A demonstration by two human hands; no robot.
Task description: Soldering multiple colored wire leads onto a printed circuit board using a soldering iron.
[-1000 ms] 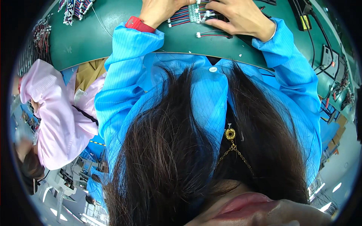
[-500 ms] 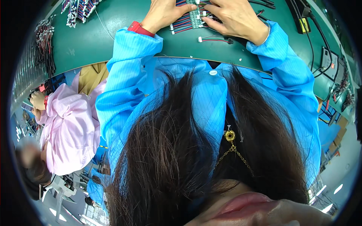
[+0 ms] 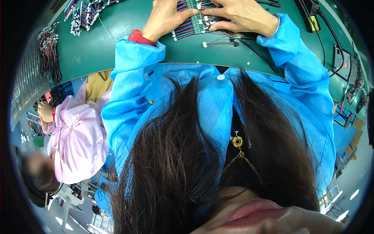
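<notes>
A green circuit board strip point(image 3: 195, 24) lies near the table's far side, with rows of white connectors and coloured wires along both sides. My left hand point(image 3: 165, 18) grips the strip's left side, its thumb laid on the board; the other fingers run partly out of the picture. At the strip's right side my right hand point(image 3: 243, 16) pinches a small white connector point(image 3: 211, 22) on wires between thumb and forefinger. Beneath that hand, a black cable point(image 3: 257, 54) slants to the near table edge. A short red-and-black wire lead point(image 3: 220, 44) with end connectors lies just nearer to me.
Bundles of wires with white plugs point(image 3: 83, 17) lie at the far left, beside another wire bundle point(image 3: 50, 50) at the table's left edge. Black cables and a flat grey device point(image 3: 342, 64) are on the right. A co-worker in a pink coat point(image 3: 80, 140) sits at left.
Both hands and the strip have shifted slightly left in view. A black cable now extends from under my right hand toward the near edge.
</notes>
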